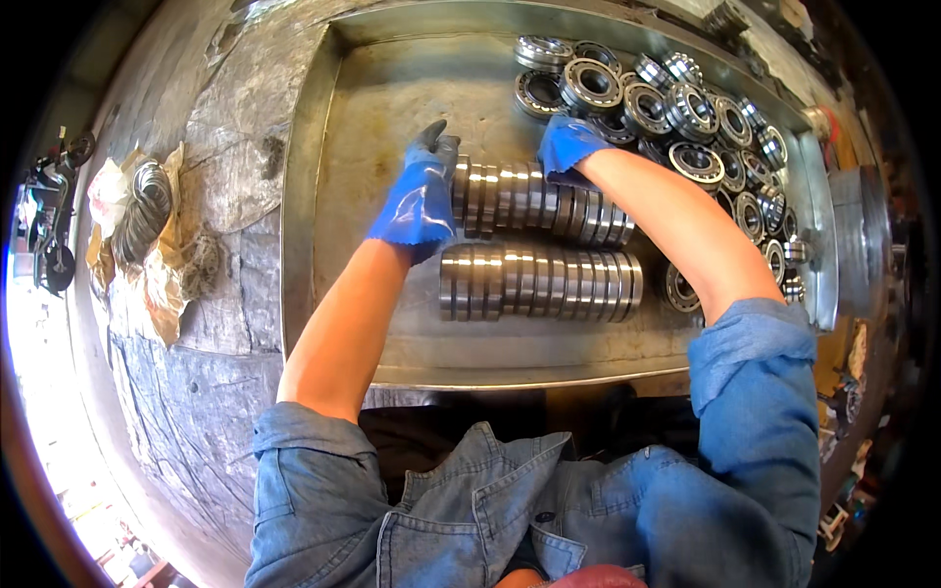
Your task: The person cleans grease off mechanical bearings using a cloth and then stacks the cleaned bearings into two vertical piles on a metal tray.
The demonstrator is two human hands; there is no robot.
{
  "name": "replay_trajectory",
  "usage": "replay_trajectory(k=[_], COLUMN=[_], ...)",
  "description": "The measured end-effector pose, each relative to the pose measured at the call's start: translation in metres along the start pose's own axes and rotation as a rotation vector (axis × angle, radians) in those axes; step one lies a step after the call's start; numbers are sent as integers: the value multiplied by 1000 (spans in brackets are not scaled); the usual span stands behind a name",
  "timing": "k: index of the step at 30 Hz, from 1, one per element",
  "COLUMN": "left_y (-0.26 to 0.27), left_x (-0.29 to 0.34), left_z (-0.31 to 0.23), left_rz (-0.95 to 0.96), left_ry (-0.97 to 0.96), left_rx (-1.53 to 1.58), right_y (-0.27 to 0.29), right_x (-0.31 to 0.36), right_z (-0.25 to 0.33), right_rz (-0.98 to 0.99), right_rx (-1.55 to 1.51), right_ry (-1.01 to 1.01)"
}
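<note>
Two rows of shiny steel bearings stand on edge, packed side by side: a near row and a far row just beyond it. My left hand, in a blue glove with dark fingertips, is at the left end of the far row. Its fingers extend away from me, and nothing shows in them. Across the far edge of that row reaches my right hand, gloved in blue as well. It is next to the loose bearings; its fingers are mostly hidden by the glove's back and cuff.
A shallow metal tray with raised walls holds everything. Loose bearings lie heaped along its far right side. Left of the tray, on a worn covered table, crumpled brown paper lies beside a coil of dark rings.
</note>
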State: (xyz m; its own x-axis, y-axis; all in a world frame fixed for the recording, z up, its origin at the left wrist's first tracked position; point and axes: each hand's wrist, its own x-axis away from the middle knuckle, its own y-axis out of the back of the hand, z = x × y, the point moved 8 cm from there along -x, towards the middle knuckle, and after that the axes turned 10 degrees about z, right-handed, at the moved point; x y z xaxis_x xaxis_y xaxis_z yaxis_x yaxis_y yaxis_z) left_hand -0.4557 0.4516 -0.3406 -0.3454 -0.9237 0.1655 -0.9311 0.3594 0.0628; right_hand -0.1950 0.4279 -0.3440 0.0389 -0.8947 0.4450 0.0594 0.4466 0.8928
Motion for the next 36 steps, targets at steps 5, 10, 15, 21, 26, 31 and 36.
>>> replay_trajectory(k=[5, 10, 15, 21, 26, 31, 36], left_y=[33, 8, 26, 16, 34, 10, 13], left_x=[27, 20, 14, 39, 43, 38, 16], left_z=[18, 30, 21, -7, -1, -2, 10], left_rz=[-85, -33, -123, -106, -114, -45, -66], left_ry=[138, 106, 206, 249, 281, 257, 150], left_rx=[26, 108, -227, -48, -64, -9, -230], right_y=[8, -7, -4, 14, 22, 10, 16], right_x=[2, -16, -10, 5, 3, -3, 23], right_z=[47, 0, 38, 25, 55, 11, 22], right_rz=[327, 65, 133, 200, 96, 118, -26], right_rx=[76, -3, 457, 115, -125, -203, -689], right_ry=[-210, -232, -16, -226, -305, -423, -323])
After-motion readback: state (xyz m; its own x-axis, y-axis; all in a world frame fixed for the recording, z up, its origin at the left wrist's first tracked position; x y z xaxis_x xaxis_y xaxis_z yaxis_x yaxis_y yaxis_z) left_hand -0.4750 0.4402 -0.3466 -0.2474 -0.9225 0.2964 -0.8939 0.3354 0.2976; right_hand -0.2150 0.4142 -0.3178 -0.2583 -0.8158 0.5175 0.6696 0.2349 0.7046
